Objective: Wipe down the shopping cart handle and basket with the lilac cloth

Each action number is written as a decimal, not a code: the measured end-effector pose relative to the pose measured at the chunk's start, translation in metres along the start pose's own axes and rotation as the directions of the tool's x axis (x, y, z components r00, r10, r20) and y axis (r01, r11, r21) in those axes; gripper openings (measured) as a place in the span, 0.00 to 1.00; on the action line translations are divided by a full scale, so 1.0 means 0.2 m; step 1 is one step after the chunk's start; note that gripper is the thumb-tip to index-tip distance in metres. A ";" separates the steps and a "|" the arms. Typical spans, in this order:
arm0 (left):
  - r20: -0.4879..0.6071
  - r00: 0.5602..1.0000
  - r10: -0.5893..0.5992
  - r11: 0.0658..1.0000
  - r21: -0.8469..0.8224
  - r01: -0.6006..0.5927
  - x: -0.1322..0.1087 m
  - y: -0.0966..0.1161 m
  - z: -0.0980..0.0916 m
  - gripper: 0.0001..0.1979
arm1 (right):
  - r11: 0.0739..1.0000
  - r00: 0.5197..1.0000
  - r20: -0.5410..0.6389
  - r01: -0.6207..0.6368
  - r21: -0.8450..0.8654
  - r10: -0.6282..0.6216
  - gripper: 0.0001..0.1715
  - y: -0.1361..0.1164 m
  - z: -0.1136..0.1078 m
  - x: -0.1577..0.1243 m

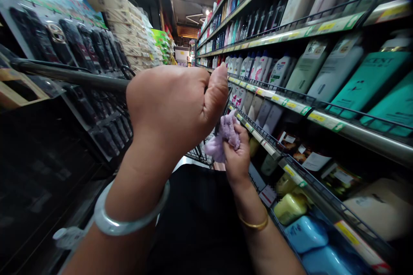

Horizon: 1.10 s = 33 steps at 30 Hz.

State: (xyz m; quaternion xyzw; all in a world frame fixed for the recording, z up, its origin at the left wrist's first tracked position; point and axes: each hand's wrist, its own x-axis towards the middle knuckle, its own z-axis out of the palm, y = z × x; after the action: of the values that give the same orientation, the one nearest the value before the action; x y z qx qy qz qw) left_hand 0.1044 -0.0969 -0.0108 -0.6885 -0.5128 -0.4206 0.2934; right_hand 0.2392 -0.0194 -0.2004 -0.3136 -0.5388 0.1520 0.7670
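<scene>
Large in the middle, my left hand (171,107) is closed in a fist with its back toward me, a pale bangle around the wrist. A dark shopping cart handle (74,75) runs in from the left and meets this fist; the curled fingers are hidden on the far side. Lower and to the right, my right hand (238,154), with a gold bangle at the wrist, grips a bunched light purple cloth (229,131). Part of the cloth hangs to the left of the fingers. The right hand is beside the shelf edge, near the bottles.
Shelves of shampoo and lotion bottles (364,79) line the right side, fronted by wire rails and price strips (290,105). Packaged black items (87,43) hang at left, with stacked boxes (122,21) behind. Part of the cart's wire basket (196,152) shows below my hands. An aisle runs ahead.
</scene>
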 end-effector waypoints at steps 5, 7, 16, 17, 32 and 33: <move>-0.060 0.998 0.006 1.000 -0.008 -0.007 0.00 0.00 0.00 0.30 | 0.962 0.961 0.055 0.271 -0.019 -0.270 0.23 -0.13 0.00 -0.01; -0.055 0.998 0.019 1.000 -0.010 -0.020 -0.01 0.00 0.00 0.30 | 0.981 0.981 -0.001 0.191 -0.011 -0.191 0.25 -0.07 0.02 -0.02; -0.049 0.998 0.033 0.999 -0.033 -0.034 -0.01 -0.01 0.01 0.33 | 0.968 0.967 0.071 0.247 -0.035 -0.244 0.26 -0.14 0.00 0.00; -0.058 0.998 0.035 0.998 -0.049 -0.038 -0.01 -0.01 0.01 0.33 | 0.961 0.960 0.077 0.273 -0.039 -0.270 0.26 -0.14 0.00 0.00; -0.013 1.000 0.013 1.000 0.006 -0.013 -0.02 -0.01 -0.01 0.34 | 0.959 0.959 -0.014 0.283 -0.023 -0.283 0.24 -0.15 0.04 0.08; -0.011 1.000 0.019 1.000 -0.007 -0.019 -0.02 -0.01 -0.01 0.34 | 0.976 0.975 -0.045 0.219 -0.001 -0.218 0.25 -0.12 0.06 0.11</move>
State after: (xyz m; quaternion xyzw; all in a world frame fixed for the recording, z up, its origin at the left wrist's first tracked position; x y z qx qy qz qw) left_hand 0.1022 -0.0995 -0.0142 -0.6922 -0.5032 -0.4233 0.2976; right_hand 0.2333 -0.0210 -0.1654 -0.2542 -0.5525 0.0609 0.7915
